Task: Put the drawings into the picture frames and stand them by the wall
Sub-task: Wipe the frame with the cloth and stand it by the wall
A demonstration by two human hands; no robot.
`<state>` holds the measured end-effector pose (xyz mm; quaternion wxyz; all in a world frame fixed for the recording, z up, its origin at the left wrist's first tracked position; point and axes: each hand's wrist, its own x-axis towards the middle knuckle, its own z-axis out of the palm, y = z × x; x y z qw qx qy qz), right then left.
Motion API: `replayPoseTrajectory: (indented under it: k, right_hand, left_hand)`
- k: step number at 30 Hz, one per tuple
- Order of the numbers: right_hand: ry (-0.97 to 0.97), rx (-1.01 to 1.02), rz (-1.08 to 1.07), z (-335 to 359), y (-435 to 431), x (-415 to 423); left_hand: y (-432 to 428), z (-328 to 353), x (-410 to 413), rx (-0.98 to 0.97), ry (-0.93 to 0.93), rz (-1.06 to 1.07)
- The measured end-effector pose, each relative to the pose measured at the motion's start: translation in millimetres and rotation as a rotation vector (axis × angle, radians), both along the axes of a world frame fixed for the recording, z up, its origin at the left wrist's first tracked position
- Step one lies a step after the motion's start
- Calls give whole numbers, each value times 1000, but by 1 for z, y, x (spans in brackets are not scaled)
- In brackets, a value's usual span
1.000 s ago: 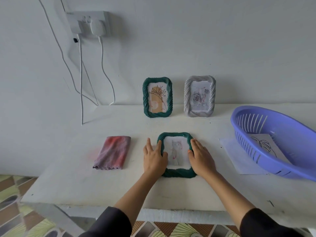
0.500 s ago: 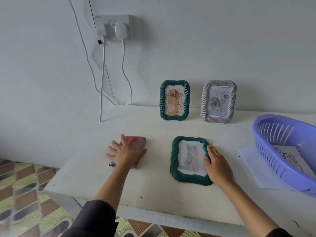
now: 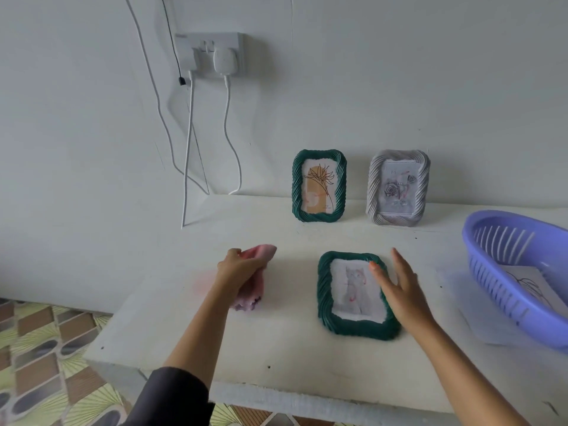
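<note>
A green frame with a cat drawing (image 3: 350,295) lies flat, face up, on the white table (image 3: 295,342). My right hand (image 3: 399,290) hovers over its right edge with fingers straight and spread. My left hand (image 3: 239,269) grips a folded pink and purple cloth (image 3: 256,276) lifted off the table, left of the frame. Two filled frames stand against the wall: a green frame with a flower drawing (image 3: 319,186) and a grey frame with a rose drawing (image 3: 398,187).
A purple plastic basket (image 3: 491,241) sits at the right with a line drawing (image 3: 528,287) inside and a white sheet (image 3: 455,281) under it. Cables hang from a wall socket (image 3: 212,52) at the left. The table's front edge is near my arms.
My left hand left the flat frame, went to the cloth and picked it up. My right hand lifted from the frame's right edge and opened. The camera view shifted left.
</note>
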<state>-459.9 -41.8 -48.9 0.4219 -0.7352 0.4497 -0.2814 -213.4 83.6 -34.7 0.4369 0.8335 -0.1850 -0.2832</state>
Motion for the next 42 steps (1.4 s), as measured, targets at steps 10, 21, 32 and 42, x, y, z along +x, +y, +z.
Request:
replayPoseTrajectory:
  k: [10,21,32,42]
  right_hand:
    - [-623,860,78,35,24,57]
    - [199,-469,31,17,-52,20]
    - [477,-648,619,-42,-24,-11]
    - [610,-619,446,-29,-55,9]
  left_hand:
    - [-66,32,-99,-214,154,-310]
    - [-80,-41,-104,14,-504,-403]
    - [-85,-65,-93,64,-646,-423]
    - [-86,-68,-93,79,-685,-441]
